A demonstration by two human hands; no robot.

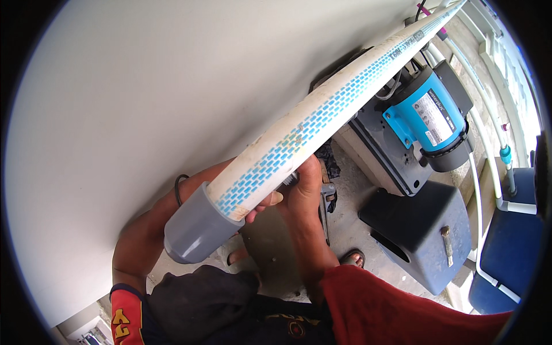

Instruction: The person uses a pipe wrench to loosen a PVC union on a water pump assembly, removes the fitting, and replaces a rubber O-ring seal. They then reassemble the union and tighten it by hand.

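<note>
A long white pipe (299,129) with blue brick-like marks slants across the view. A grey cap (202,224) covers its near end. My left arm passes behind the pipe, and my left hand (265,206) shows only in part below it, thumb and fingertips curled. What those fingers hold is hidden. Close beside it, my right hand (303,187) is closed around a small black ridged piece (289,180), mostly covered by the pipe and the fingers. A metal tool (326,210) with a grey jaw stands just right of my right wrist.
To the right, a blue motor pump (428,115) sits on a dark base plate (379,146). A dark plastic cover (417,236) lies on the floor with a small metal tool (447,246) on it. Thin white pipes (487,167) run along the far right. A pale wall (126,92) fills the left.
</note>
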